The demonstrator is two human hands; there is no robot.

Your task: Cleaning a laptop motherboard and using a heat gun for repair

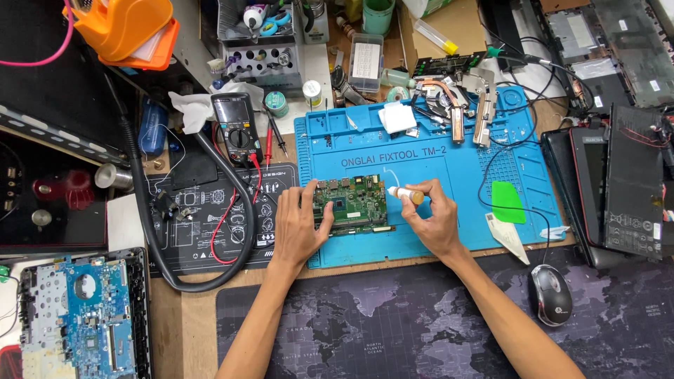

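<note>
Covering the middle of the frame, a blue silicone work mat (435, 231) lies on the bench, with a dark desk pad printed with a world map (393, 330) along the lower edge. A stripped laptop chassis (635, 182) sits at the right edge, and a second blue circuit board in its case (77, 316) occupies the lower left corner. A black diagram mat (189, 210) lies just left of the blue mat, carrying a multimeter (237, 126) with red and black leads. A copper heat-pipe cooler with fan (453, 98) rests on the upper part of the blue mat. A computer mouse (550, 295) sits at lower right, on the map pad.

A green circuit board (354, 205) lies flat on the lower left area of the blue mat (centre of the frame). The left hand (298, 224) lies spread and flat, fingers extended, pressing on the board's left edge and gripping nothing. The right hand (432, 217) is curled closed around a small white syringe-type applicator with a brown plunger end (405, 194), its tip pointing left, just beside the board's right edge.
</note>
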